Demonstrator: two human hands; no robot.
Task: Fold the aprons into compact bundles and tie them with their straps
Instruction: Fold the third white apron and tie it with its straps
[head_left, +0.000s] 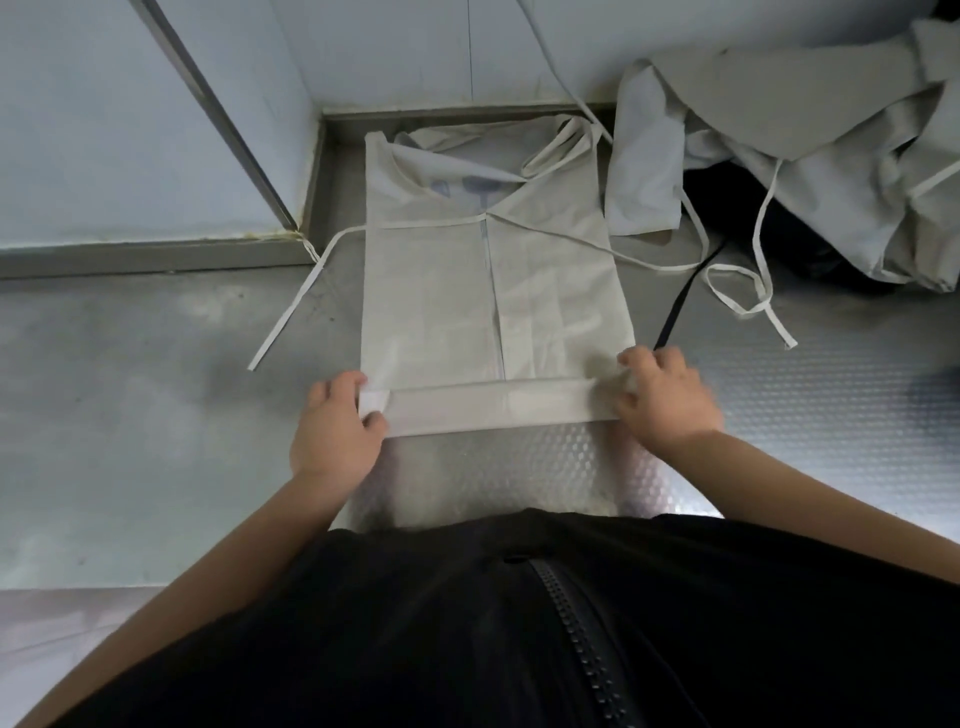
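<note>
Two grips hold the near hem of the pale beige cloth apron (493, 291) flat on the dimpled steel desk (156, 415): the left grip (337, 421) pinches the folded strip's left end, the right grip (660, 395) clamps its right end, near a heap of grey aprons (805, 145).

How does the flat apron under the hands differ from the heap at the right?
The flat apron lies smooth and squared, its sides folded to the middle; the heap is crumpled. The left hand and right hand grip the flat apron's rolled near edge; no hand touches the heap. Both are pale cloth with thin straps trailing on the metal table.
</note>
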